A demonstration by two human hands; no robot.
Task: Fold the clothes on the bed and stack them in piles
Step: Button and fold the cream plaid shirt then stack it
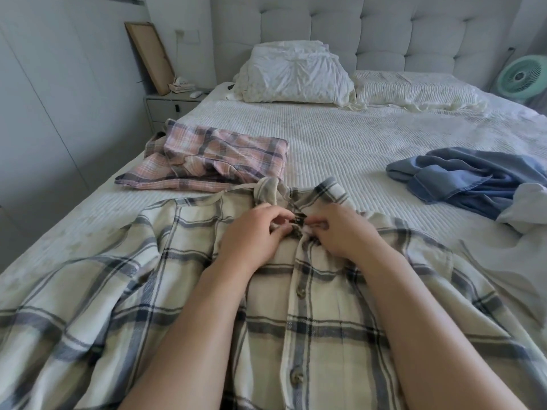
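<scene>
The cream and navy plaid shirt (296, 306) lies spread front-up across the near part of the bed (355, 137), collar away from the person, so the button placket runs straight down the middle between the arms. Both hands meet just below the collar. The left hand (254, 232) pinches the fabric edge on its side with curled fingers, and the right hand (340, 232) does the same on the other side; between them sits a small dark item at the neckline, a label or a button, I cannot tell which. The grip reads as fastening or straightening the top of the placket, probably so the front stays aligned once folding starts. 2 buttons (301, 291) lower down look already closed.

The shirt is laid flat and wide, sleeves out to each side, which suits a fold from the edges inward. That fold is not yet begun.

Beyond it on the left, a pink plaid garment (213, 158) rests roughly folded, likely the start of a pile. To the right, a blue garment (473, 179) lies crumpled and unfolded, touching a white cloth (527, 211). A pillow (296, 75) leans at the headboard.
</scene>
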